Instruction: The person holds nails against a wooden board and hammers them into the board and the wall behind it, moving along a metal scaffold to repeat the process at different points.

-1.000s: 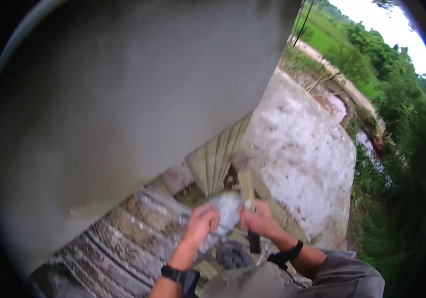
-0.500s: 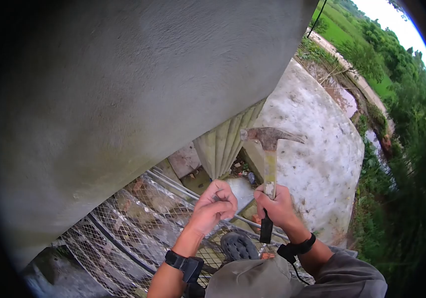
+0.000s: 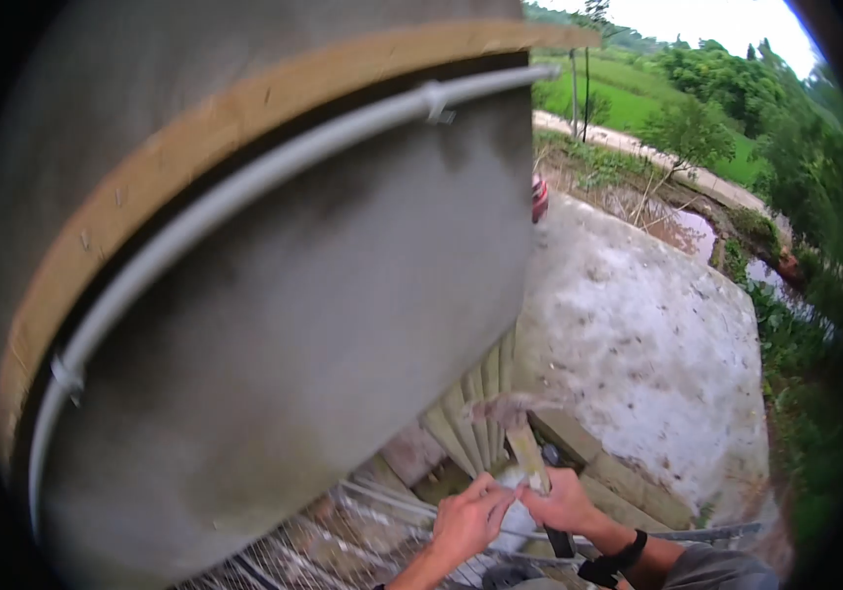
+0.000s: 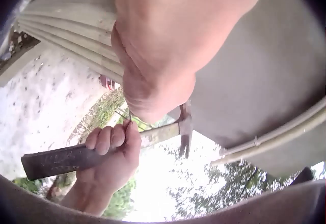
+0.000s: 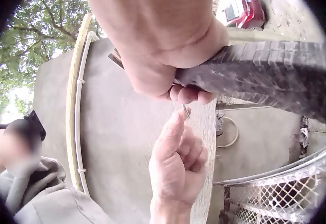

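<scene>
My right hand (image 3: pixel 561 500) grips a claw hammer by its handle (image 5: pixel 265 76), head upward. The rusty hammer head (image 4: pixel 185 127) shows past the pale neck in the left wrist view. My left hand (image 3: pixel 470 516) is right beside the right one, fingertips meeting in the head view. Between the two hands a thin metal nail (image 5: pixel 186 112) sticks out, pinched at the tips of my left thumb and finger (image 5: pixel 175 124). Its other end reaches the right fingertips in the left wrist view.
A grey plastered wall (image 3: pixel 343 295) rises at the left, with a wooden strip (image 3: pixel 234 108) and a white pipe (image 3: pixel 274 172) along it. Stacked corrugated sheets (image 3: pixel 470 418) lean at its foot. Wire mesh (image 3: pixel 308 551) lies below, and a pale concrete slab (image 3: pixel 638 344) extends rightward.
The head view has tilted up, bringing the wooden strip and pipe into sight. My left hand has come from apart to meet the right hand, which keeps its grip on the hammer.
</scene>
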A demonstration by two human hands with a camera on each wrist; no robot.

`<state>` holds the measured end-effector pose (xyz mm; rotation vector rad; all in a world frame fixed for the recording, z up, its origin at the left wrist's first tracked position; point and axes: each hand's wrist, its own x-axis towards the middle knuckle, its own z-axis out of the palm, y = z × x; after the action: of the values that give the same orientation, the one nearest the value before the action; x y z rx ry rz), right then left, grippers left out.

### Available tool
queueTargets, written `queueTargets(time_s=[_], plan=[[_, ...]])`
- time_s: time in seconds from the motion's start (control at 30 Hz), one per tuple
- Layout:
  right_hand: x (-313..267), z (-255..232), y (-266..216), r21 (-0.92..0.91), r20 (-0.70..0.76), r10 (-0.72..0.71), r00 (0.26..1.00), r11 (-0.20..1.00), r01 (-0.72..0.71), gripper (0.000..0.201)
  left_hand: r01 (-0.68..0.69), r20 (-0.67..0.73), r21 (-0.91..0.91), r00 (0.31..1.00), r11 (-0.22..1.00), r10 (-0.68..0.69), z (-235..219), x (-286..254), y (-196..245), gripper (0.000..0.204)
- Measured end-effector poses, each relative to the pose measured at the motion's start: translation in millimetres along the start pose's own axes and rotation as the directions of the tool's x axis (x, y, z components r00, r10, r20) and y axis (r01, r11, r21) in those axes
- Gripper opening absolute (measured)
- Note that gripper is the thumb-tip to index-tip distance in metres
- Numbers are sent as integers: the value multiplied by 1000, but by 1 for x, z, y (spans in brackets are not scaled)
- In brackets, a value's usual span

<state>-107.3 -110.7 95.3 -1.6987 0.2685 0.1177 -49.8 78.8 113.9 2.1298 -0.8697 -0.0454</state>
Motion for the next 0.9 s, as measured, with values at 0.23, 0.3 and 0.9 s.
queueTargets(time_s=[0.23,0.3,0.9], plan=[[6,-18,-39,131,-81,-58,995,989,69,23,-204,92,142,977,969,192,-53,66,25,13],[8,-33,-43,123,-156,-124,980,982,144,24,-261,42,194,965,946,258,-87,104,51,11],[16,-79,-131,295,-273,-364,891,850,437,17,113,331,-229,943,967,-32,-155,205,169,17]])
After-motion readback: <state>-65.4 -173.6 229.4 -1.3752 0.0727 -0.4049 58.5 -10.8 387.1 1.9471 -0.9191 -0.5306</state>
